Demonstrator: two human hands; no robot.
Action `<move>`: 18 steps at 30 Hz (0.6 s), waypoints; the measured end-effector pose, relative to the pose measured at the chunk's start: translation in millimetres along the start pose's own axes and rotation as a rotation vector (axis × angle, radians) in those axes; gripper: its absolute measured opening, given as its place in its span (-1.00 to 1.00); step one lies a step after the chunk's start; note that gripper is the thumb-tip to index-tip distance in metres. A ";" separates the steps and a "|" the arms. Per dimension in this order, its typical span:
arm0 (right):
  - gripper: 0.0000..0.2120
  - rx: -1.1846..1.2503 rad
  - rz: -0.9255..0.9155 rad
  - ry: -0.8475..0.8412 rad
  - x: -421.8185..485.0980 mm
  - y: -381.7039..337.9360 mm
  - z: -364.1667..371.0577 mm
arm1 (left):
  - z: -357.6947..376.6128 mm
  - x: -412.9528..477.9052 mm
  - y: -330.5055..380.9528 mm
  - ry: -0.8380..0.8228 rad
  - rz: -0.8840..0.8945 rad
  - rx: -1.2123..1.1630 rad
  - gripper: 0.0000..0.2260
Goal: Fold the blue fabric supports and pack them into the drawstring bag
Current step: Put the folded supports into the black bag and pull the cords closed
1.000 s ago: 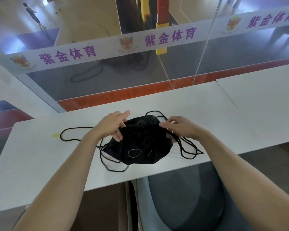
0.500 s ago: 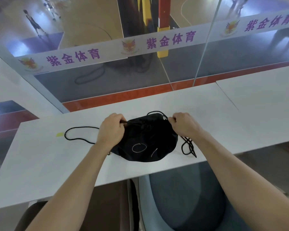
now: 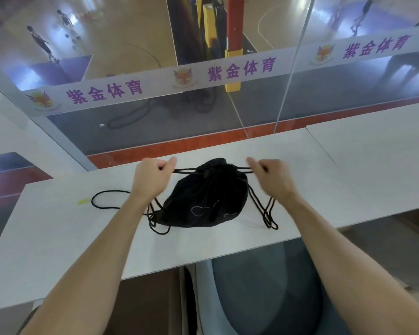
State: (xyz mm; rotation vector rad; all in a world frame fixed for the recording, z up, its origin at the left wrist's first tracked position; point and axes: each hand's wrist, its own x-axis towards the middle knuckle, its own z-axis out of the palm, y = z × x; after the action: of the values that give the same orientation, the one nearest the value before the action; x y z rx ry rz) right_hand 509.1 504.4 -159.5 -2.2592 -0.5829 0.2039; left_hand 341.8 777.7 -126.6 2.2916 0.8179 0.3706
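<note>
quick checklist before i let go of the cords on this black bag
1. Grip of left hand on its cord: ok.
2. Grip of right hand on its cord: ok.
3. Mouth of the black drawstring bag gathered shut: ok.
4. The blue fabric supports inside: cannot tell, none visible.
5. Bag lying fully on the white table: ok.
6. The loose cord loops on the table, not over its edge: ok.

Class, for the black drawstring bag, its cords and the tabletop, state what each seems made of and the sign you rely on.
Drawstring bag: probably thin synthetic cloth, matte black; it slumps and puckers finely at the neck.
Cords: braided textile rope, it seems, matte; they lie in limp loops.
Tabletop: likely laminate board, pale, smooth; flat, with a faint sheen.
</note>
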 end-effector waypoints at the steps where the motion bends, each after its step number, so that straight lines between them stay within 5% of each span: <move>1: -0.36 0.020 0.029 0.029 -0.9 11.5 -5.6 | -1.7 0.9 -12.1 0.031 -0.008 0.023 -0.39; 4: -0.41 0.075 0.115 0.063 -4.9 24.0 -8.7 | 7.7 -4.9 -21.3 0.015 -0.037 0.130 -0.40; 7: -0.45 0.145 0.144 0.059 -5.8 23.6 -9.4 | 28.4 -25.2 2.0 -0.173 0.014 0.245 -0.48; 11: -0.44 0.186 0.089 0.023 -9.2 9.6 -16.6 | 64.6 -43.8 50.7 -0.288 0.327 0.371 -0.16; 14: -0.42 0.091 0.029 -0.055 -16.8 6.9 -22.1 | 93.7 -44.7 70.9 -0.337 0.498 0.585 -0.39; 18: -0.45 -0.233 0.018 -0.205 -41.5 56.0 -41.2 | 91.4 -52.0 88.5 -0.341 0.406 0.591 -0.53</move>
State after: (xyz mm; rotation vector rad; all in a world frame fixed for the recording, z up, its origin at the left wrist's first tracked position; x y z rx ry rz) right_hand 505.0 424.8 -173.6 -2.4869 -0.7257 0.3977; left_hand 384.3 647.4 -136.3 2.9661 0.3019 -0.1172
